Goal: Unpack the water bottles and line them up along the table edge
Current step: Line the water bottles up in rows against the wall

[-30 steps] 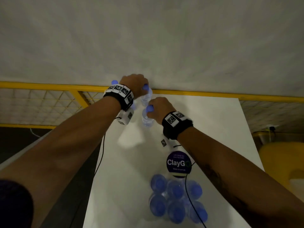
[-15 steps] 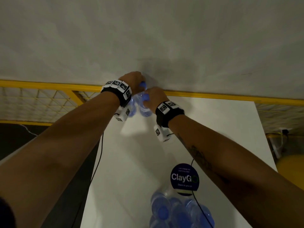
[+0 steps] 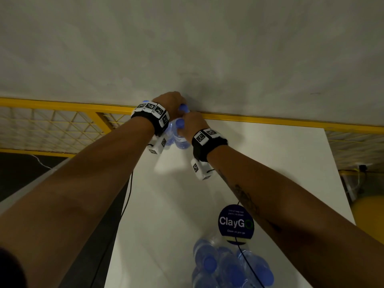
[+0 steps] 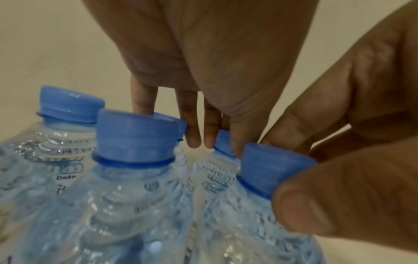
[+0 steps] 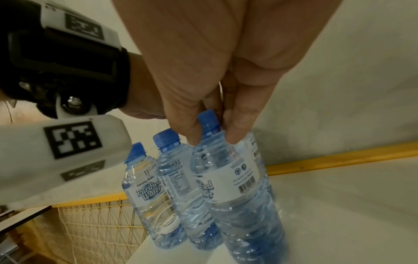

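Note:
Clear water bottles with blue caps stand grouped at the far left corner of the white table (image 3: 270, 163). My right hand (image 3: 193, 124) (image 5: 212, 137) pinches the cap of one bottle (image 5: 228, 180), held upright just beside two standing bottles (image 5: 148, 194) (image 5: 181, 187). My left hand (image 3: 171, 102) (image 4: 196, 139) reaches down over the group, its fingers curled round the cap of a rear bottle (image 4: 222, 141). Its grip is partly hidden. In the left wrist view, my right thumb and finger close on the near cap (image 4: 271, 167).
The opened pack with several more bottles (image 3: 228, 267) sits near me, next to a round ClayGo sticker (image 3: 235, 223). A yellow rail (image 3: 280, 120) runs along the table's far edge, under a grey wall. Yellow mesh fencing (image 3: 52, 129) lies left, past the table's side.
My right hand has carried its bottle forward and left, up against the bottles under my left hand. The left hand has stayed at the far corner.

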